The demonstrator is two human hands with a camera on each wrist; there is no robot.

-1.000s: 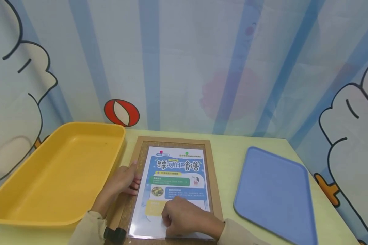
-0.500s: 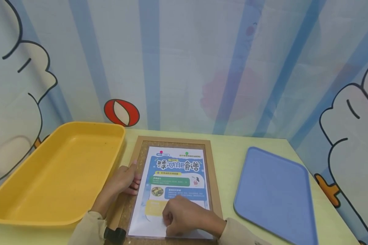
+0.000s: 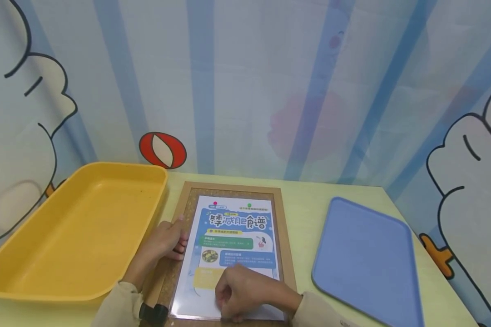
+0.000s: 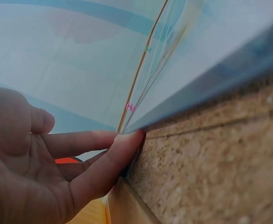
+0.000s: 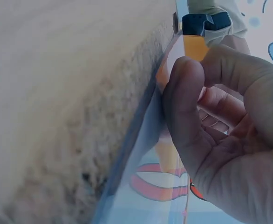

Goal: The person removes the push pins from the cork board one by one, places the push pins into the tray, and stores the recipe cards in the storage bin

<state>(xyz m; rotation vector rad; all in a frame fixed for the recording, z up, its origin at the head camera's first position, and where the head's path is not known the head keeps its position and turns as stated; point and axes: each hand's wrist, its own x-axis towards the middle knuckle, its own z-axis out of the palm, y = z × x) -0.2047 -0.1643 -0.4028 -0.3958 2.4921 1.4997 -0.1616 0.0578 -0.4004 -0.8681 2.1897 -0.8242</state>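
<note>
A framed corkboard (image 3: 286,254) lies on the table with a printed poster sheet (image 3: 229,245) on it. Near the sheet's top edge sit a pink pushpin (image 3: 215,203) and a green pushpin (image 3: 249,205). My left hand (image 3: 165,240) rests at the left side of the board. In the left wrist view that hand's fingertips (image 4: 131,135) touch the sheet's edge, with the cork showing beside it. Over the sheet's lower part is my right hand (image 3: 245,290), fingers curled and thumb against the index finger, close to the bottom edge. Anything between those tips is hidden.
A yellow tray (image 3: 86,236) stands on the left, right beside the board. On the right lies a flat blue tray (image 3: 368,259). Behind the pale yellow table (image 3: 310,195) hangs a striped cartoon curtain (image 3: 245,91).
Both hands stay nearly in place. The right hand shifts very slightly down and left, and the sheen on the sheet's lower part varies.
</note>
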